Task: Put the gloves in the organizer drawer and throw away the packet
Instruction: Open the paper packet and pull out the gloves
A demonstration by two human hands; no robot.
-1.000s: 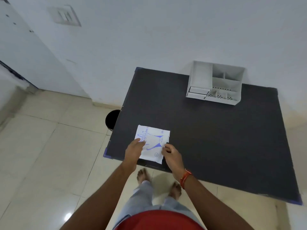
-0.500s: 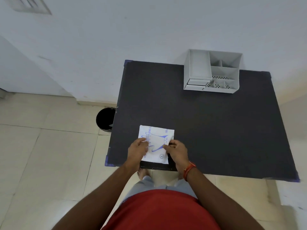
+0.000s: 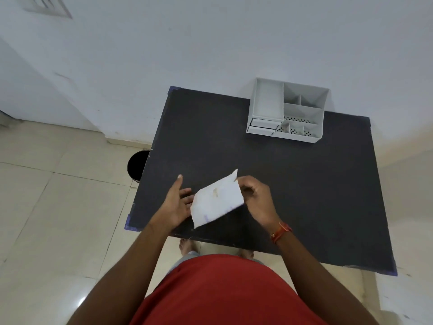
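A white glove packet (image 3: 216, 199) is lifted off the dark table (image 3: 304, 195), tilted, with its plain back side up. My right hand (image 3: 256, 199) pinches its upper right edge. My left hand (image 3: 179, 202) is open, palm up, with its fingers under the packet's left edge. The gloves themselves are not visible. A white desk organizer (image 3: 287, 111) stands at the table's far edge by the wall, with a small shut drawer (image 3: 262, 124) at its front left.
A black round bin (image 3: 137, 165) stands on the tiled floor just left of the table, partly hidden by the table edge. The white wall runs behind the table. My bare feet show under the near table edge.
The packet lay flat, printed side up, with both hands on it. It has since been lifted and flipped over; the right hand holds it and the left hand has opened beneath it.
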